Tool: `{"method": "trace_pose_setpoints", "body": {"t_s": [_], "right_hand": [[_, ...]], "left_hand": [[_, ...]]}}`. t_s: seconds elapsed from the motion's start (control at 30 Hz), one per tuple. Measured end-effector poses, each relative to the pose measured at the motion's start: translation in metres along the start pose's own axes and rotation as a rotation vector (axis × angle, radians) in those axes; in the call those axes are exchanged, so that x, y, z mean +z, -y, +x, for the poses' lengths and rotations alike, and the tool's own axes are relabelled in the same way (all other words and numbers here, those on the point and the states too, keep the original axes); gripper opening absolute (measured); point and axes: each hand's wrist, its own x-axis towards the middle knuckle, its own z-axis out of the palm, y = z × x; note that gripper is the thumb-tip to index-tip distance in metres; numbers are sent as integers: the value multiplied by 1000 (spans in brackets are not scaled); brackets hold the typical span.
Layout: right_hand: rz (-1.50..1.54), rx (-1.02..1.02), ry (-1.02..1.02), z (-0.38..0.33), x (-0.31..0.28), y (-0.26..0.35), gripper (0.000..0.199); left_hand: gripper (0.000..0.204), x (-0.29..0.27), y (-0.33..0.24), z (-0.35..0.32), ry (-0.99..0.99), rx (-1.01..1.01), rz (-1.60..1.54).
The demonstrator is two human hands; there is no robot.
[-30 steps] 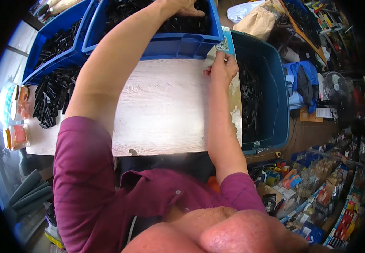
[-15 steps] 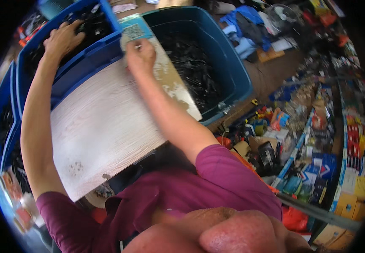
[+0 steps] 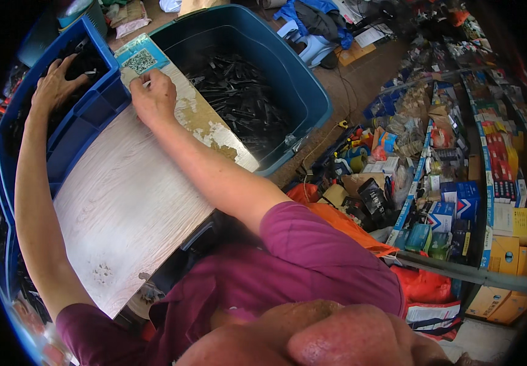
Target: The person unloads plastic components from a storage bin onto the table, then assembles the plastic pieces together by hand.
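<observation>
My left hand (image 3: 55,88) reaches into a blue plastic bin (image 3: 102,104) at the upper left, its fingers spread over dark pieces inside. What those pieces are is hard to make out in the shadow. My right hand (image 3: 156,97) is closed at the far end of a pale wood-grain board (image 3: 129,177). Its thumb and fingers are pinched together beside a blue printed label (image 3: 144,58); a small pale patch shows at the fingertips, and what they hold, if anything, I cannot make out. The board's coating is peeled along its right side.
A large teal tub (image 3: 309,91) with many thin black plastic pieces (image 3: 239,91) stands beyond the board's right edge. Shelves of boxed goods (image 3: 458,201) fill the right side. An orange sheet (image 3: 348,229) lies beside my right sleeve. Blue clothing (image 3: 312,18) lies beyond the tub.
The whole view has shifted, so the bins, board and tub sit farther left in the picture. My left hand stays in the blue bin, my right hand at the board's far end.
</observation>
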Motion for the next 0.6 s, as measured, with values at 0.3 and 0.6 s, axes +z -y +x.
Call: {"method": "trace_pose_setpoints", "body": {"t_s": [0.3,0.6], "right_hand": [[-25,25,18,-2,-3,7,23],[-82,-23,-5,-6,-1,10,23]], "left_hand": [[76,-1,15,-11,87,-98,-75],[69,-9,19,-12,64,4,-119]]}}
